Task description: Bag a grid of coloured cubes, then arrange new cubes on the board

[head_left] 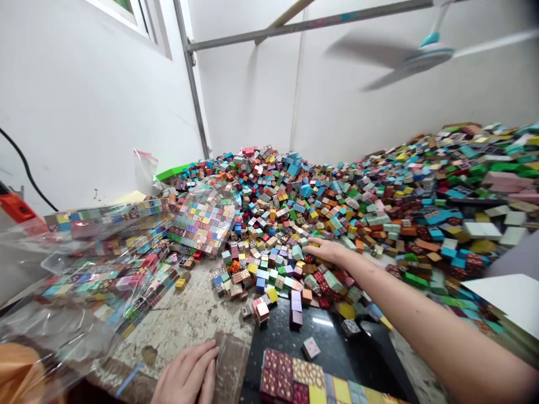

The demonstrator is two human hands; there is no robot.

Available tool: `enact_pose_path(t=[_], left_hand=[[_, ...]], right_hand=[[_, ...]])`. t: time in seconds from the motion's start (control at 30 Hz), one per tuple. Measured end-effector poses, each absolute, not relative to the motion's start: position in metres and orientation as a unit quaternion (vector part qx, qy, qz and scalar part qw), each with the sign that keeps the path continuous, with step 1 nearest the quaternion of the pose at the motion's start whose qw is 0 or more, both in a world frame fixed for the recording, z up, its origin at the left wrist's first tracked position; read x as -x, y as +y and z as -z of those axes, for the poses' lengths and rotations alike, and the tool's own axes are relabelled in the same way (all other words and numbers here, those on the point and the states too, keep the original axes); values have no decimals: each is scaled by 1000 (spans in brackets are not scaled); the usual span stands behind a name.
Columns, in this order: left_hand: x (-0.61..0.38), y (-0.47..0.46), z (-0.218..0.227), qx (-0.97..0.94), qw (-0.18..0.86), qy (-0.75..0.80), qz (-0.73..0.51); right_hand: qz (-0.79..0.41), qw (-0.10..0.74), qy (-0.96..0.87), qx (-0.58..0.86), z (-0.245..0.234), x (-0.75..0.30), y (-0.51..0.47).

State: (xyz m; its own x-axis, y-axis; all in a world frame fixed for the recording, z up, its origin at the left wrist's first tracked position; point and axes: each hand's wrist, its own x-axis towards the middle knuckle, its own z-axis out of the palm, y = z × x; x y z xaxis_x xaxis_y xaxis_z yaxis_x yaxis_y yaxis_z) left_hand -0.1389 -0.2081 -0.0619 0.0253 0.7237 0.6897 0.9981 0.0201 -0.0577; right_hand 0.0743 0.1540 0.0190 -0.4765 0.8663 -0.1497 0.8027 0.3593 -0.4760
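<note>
My right hand (pixel 323 251) reaches across into a large heap of small coloured cubes (pixel 273 210). Its fingers are stretched out over the cubes at the heap's near side, and no cube shows held in them. My left hand (pixel 187 373) lies flat at the near edge of the worktop, fingers extended, beside a brown strip (pixel 229 365) that looks plastic-covered. Between the arms is a glossy black board (pixel 337 350). On it sit a block of patterned cubes (pixel 295 376) in rows, a loose pinkish cube (pixel 311 348) and a short purple stack (pixel 296 308).
Clear plastic bags of arranged cubes (pixel 206 221) lie on the left of the worn worktop (pixel 168 314). More blocks (pixel 484 185) pile up on the right. A fan (pixel 429 56) hangs above, and an orange-red tool (pixel 17 207) is at far left.
</note>
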Motion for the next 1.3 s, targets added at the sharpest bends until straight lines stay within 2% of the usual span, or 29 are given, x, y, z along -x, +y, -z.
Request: enact_pose_path(t=[0.37, 0.7, 0.97, 1.17, 1.3], left_hand=[[132, -213, 68, 631, 230, -682, 290], [135, -217, 69, 643, 223, -668, 300], [135, -221, 76, 656, 248, -658, 274], [134, -226, 79, 672, 287, -639, 241], [136, -229, 84, 680, 316, -619, 234]], right_hand=[[-226, 75, -863, 446, -35, -111, 78], [-217, 165, -813, 515, -64, -177, 9], [-216, 190, -772, 566, -29, -217, -40], [-214, 174, -741, 613, -13, -191, -23], [-242, 170, -754, 586, -16, -160, -24]])
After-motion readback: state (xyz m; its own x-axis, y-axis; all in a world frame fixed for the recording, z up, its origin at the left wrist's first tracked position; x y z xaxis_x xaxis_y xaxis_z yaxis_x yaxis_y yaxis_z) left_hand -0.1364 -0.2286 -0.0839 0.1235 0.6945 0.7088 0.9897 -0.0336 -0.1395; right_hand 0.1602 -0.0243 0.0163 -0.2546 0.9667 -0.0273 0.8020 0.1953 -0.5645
